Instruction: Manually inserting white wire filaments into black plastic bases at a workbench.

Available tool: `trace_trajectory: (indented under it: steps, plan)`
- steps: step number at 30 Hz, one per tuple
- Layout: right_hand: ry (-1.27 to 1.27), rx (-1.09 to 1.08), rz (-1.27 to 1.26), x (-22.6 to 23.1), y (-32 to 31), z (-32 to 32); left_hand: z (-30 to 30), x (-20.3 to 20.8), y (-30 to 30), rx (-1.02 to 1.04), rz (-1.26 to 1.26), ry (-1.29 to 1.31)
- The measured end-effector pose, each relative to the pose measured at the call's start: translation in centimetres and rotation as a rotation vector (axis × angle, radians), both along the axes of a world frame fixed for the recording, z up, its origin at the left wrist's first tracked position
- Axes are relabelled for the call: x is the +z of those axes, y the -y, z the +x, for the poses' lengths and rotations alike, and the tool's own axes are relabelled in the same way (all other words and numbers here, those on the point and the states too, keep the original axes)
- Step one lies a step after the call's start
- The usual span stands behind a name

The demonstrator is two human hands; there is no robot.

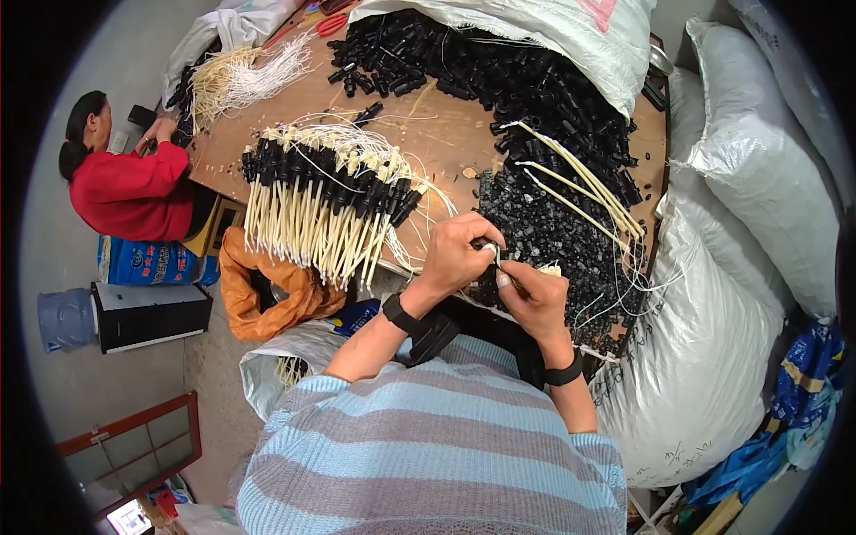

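Note:
My left hand (pixel 453 259) and my right hand (pixel 538 301) meet at the table's near edge, fingers pinched. A small black plastic part (pixel 482 242) sits between the left thumb and fingers, with a whitish tip beside it. The right thumb and forefinger close against that tip; what they grip is mostly hidden. Past the right knuckles shows a small cream piece (pixel 552 268). Left of my hands lies a bundle of cream wires with black sockets (pixel 312 187). Small dark parts (pixel 553 223) spread beyond my hands, with several loose cream wires (pixel 580 183) across them.
A heap of black plastic sockets (pixel 499 80) spills from a white woven sack (pixel 571 36) at the back. Full white sacks (pixel 695 348) crowd the right. At left, a person in red (pixel 129 192) works near more wires (pixel 250 80). An orange bag (pixel 267 294) stands below the table.

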State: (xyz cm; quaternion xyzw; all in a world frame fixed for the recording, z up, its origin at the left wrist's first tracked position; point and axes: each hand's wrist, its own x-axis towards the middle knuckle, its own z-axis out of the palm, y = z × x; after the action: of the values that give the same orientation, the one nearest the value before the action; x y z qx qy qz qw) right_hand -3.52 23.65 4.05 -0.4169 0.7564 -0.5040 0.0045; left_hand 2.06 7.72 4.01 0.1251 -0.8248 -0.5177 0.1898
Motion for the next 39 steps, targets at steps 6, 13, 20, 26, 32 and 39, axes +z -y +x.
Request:
trace_trajectory:
  steps: [6, 13, 20, 26, 32, 39]
  plan:
    - [-0.064, -0.393, 0.202, -0.2, 0.4, 0.1, -0.2, 0.0, 0.3, 0.085, -0.204, 0.029]
    - [1.012, 0.001, -0.025, 1.3, -1.4, -1.4, 0.2, 0.3, 1.8, -0.316, -0.399, 0.031]
    - [-0.39, 0.0, 0.366, 0.2, -1.4, -0.4, 1.2, -0.8, 0.6, -0.163, -0.382, 0.008]
    - [-0.152, 0.039, 0.01, -0.8, 1.1, 0.0, 2.7, 0.0, 1.2, -0.081, -0.421, 0.088]
    - [0.47, 0.107, 0.258, 0.6, 4.1, 0.2, 4.5, 0.7, 2.8, -0.071, -0.656, -0.042]
    - [0.049, 0.099, 0.101, 2.7, 8.3, 1.2, 6.6, 3.0, 7.3, 0.201, -0.596, -0.2]
